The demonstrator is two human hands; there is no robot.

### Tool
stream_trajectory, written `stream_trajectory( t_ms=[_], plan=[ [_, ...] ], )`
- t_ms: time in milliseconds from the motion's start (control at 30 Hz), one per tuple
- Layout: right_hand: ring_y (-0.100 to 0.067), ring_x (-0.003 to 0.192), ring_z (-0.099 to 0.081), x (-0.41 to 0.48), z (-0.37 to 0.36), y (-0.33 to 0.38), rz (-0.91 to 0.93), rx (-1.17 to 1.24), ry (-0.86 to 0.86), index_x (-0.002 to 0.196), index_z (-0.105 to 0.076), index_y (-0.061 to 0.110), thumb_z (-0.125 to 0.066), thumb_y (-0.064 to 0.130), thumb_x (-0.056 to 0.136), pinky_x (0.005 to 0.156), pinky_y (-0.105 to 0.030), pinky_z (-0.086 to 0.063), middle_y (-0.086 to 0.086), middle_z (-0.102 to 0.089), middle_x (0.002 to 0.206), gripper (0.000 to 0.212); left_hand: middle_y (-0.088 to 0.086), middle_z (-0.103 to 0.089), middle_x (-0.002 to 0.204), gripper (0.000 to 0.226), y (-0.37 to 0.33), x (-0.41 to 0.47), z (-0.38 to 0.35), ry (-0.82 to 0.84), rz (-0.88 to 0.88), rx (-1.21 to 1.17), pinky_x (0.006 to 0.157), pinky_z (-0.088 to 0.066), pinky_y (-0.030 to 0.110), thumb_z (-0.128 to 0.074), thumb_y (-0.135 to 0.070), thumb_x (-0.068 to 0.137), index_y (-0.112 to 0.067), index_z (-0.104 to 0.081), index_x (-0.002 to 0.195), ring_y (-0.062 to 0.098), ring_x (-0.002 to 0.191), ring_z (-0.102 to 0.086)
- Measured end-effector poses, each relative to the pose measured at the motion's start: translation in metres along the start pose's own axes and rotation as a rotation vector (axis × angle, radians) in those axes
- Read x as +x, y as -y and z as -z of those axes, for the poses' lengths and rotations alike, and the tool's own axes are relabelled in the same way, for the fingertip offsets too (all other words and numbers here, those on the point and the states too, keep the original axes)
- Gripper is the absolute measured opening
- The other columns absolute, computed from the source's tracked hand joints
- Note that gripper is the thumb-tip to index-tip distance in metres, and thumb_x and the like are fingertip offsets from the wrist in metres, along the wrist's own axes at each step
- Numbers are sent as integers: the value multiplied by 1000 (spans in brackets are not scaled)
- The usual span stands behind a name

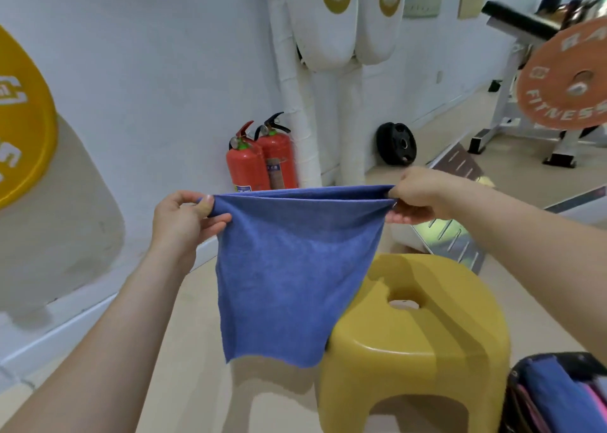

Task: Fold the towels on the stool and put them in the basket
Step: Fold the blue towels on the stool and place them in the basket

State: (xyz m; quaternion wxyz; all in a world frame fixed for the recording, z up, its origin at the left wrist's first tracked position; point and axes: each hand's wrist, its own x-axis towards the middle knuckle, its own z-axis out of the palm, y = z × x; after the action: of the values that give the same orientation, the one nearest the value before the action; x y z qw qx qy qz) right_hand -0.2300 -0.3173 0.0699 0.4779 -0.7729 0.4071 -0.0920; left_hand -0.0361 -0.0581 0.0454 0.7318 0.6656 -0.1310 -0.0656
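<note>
the blue towel hangs doubled between the left hand, pinching its nine o'clock corner, and the right hand, pinching its three o'clock corner.

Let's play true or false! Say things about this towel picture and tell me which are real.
1. The left hand and right hand both pinch the blue towel at its top edge. True.
2. The towel lies flat on the stool. False: it hangs from the hands, not on the yellow stool.
3. Two red fire extinguishers stand by the wall. True.
4. Nothing is in the basket. False: the basket holds folded towels, blue and pink.
</note>
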Motion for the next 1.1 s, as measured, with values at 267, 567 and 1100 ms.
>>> stream_trajectory(
  t_ms=[267, 567, 1100],
  plan=[
    [-17, 95, -64, 27, 47, 0, 744, 354, -824, 86, -66, 41, -32, 4, 57, 83, -44, -55, 25, -62, 85, 57, -2, -65, 67, 18, -35, -8, -73, 128, -343, -500, 86, -56, 37, -59, 1, 91, -10, -54, 77, 24, 83, -66],
    [-29, 60, -60, -30, 39, -171, 256, 7, -601, 69, -60, 23, -49, 9, 76, 58, -39, -48, -4, -60, 61, 19, 0, -52, 49, 22, 76, -56, -86, 520, 271, 250, 53, -50, 23, -56, -7, 92, -11, -52, 71, 10, 41, -54],
    [-23, 105, -51, -10, -37, -190, 134, -120, -51, 142, -36, 27, -34, -6, 81, 78, -30, -42, 3, -54, 115, 70, 0, -58, 67, 26, 122, -69, -46, 549, 82, 996, 45, -46, 25, -69, -28, 85, -32, -55, 106, 19, 43, -59]
  ],
)
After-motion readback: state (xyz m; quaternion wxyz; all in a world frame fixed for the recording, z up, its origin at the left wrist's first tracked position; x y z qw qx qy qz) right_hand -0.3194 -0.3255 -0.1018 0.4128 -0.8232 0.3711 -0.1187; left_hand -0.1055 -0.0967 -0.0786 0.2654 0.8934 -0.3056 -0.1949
